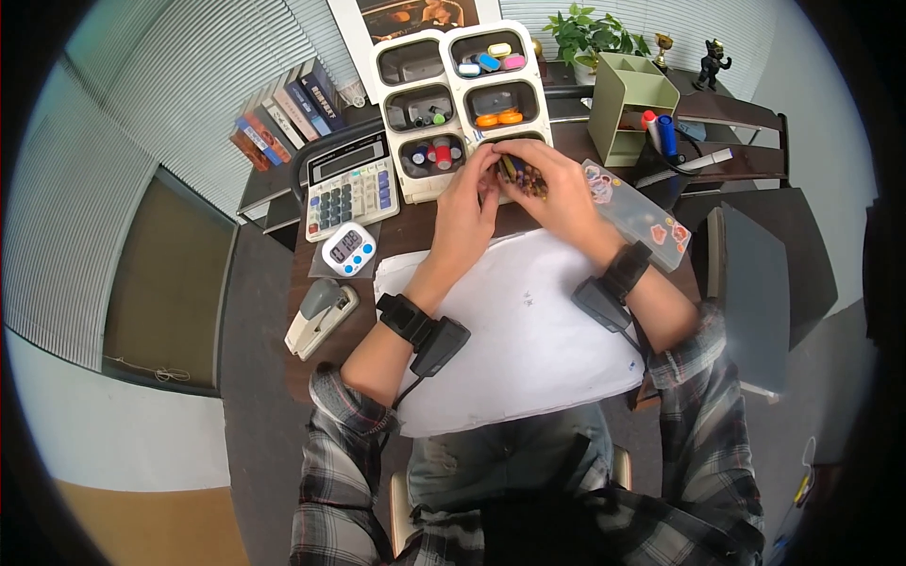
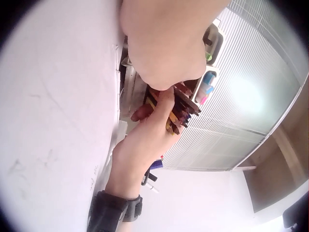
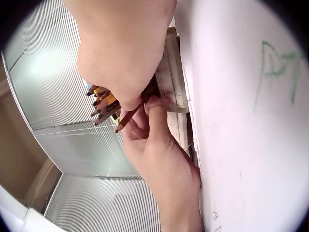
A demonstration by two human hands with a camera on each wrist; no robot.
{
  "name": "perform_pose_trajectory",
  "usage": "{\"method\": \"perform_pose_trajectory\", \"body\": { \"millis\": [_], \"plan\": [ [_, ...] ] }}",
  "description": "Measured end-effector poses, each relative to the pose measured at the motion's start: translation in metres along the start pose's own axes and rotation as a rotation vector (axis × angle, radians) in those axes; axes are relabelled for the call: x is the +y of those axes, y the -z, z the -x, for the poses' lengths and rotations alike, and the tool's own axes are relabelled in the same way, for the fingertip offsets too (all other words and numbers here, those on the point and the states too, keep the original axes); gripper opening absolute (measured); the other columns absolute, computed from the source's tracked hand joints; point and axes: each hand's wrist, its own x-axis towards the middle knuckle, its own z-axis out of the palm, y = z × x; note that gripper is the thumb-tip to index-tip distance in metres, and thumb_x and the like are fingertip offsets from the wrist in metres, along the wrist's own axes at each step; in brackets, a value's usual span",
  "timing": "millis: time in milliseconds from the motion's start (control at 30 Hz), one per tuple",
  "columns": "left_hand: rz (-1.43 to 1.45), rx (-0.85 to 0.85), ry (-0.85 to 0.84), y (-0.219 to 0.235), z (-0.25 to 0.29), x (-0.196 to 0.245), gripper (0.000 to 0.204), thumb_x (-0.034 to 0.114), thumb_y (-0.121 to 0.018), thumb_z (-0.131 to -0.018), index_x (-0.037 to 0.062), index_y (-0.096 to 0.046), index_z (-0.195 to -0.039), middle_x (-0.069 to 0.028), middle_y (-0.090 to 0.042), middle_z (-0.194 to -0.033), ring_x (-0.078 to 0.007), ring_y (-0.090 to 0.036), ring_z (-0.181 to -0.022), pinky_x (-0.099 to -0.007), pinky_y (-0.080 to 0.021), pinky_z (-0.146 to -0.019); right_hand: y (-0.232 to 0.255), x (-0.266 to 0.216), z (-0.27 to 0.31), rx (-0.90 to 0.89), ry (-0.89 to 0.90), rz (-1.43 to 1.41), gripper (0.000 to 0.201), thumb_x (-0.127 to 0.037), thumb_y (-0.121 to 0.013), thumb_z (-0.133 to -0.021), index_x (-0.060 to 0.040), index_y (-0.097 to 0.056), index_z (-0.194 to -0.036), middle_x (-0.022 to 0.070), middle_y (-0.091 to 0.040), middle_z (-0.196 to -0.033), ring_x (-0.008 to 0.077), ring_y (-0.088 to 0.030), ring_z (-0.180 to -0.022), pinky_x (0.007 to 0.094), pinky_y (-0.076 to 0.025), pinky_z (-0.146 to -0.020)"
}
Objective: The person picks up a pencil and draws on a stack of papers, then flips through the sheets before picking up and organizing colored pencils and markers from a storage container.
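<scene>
Both hands meet at the front right compartment of the white organizer (image 1: 458,104). My right hand (image 1: 563,191) grips a bundle of colored pencils (image 1: 531,181), its thumb over them in the left wrist view, where the pencil tips (image 2: 182,115) fan out past the fingers. My left hand (image 1: 465,209) is close against the right. In the right wrist view the left hand (image 3: 159,147) pinches a reddish-brown colored pencil (image 3: 126,121) beside the bundle (image 3: 104,104). The two hands hide most of the compartment below.
Erasers (image 1: 489,62), orange items (image 1: 498,119) and small bottles (image 1: 442,153) fill other compartments. Left are a calculator (image 1: 354,189), timer (image 1: 348,250) and stapler (image 1: 322,316). White paper (image 1: 510,330) covers the near table. A clear case (image 1: 651,222) and green holder (image 1: 628,104) stand right.
</scene>
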Motion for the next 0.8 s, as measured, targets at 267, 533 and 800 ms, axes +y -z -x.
{"method": "perform_pose_trajectory", "body": {
  "millis": [267,533,800],
  "plan": [
    [-0.012,-0.090,-0.009,0.003,0.000,0.004,0.060,-0.010,-0.050,-0.092,-0.0002,-0.035,-0.149,-0.0208,-0.058,-0.133,-0.0333,-0.060,-0.117,-0.0392,-0.046,-0.100,0.004,-0.003,-0.002,-0.042,-0.010,0.023,0.035,-0.012,-0.078,-0.078,-0.0105,-0.065,-0.111,0.0079,-0.066,-0.109,0.0335,-0.066,-0.098,0.0404,-0.055,-0.081],
    [0.014,-0.120,-0.060,0.000,0.001,0.003,0.069,-0.009,-0.052,-0.092,0.0030,-0.026,-0.154,-0.0213,-0.056,-0.131,-0.0327,-0.060,-0.113,-0.0394,-0.047,-0.098,0.000,-0.002,-0.001,0.064,0.012,0.028,0.024,-0.012,-0.077,-0.081,-0.0080,-0.068,-0.103,0.0081,-0.068,-0.104,0.0322,-0.069,-0.088,0.0378,-0.057,-0.075],
    [0.029,0.002,0.051,0.003,-0.001,0.010,0.049,-0.004,-0.062,-0.089,0.0026,-0.051,-0.136,-0.0135,-0.065,-0.110,-0.0234,-0.065,-0.095,-0.0335,-0.052,-0.083,0.011,-0.010,-0.006,0.168,-0.077,-0.016,0.017,-0.009,-0.076,-0.083,-0.0046,-0.069,-0.098,0.0118,-0.071,-0.092,0.0286,-0.071,-0.081,0.0337,-0.056,-0.073]
  ]
}}
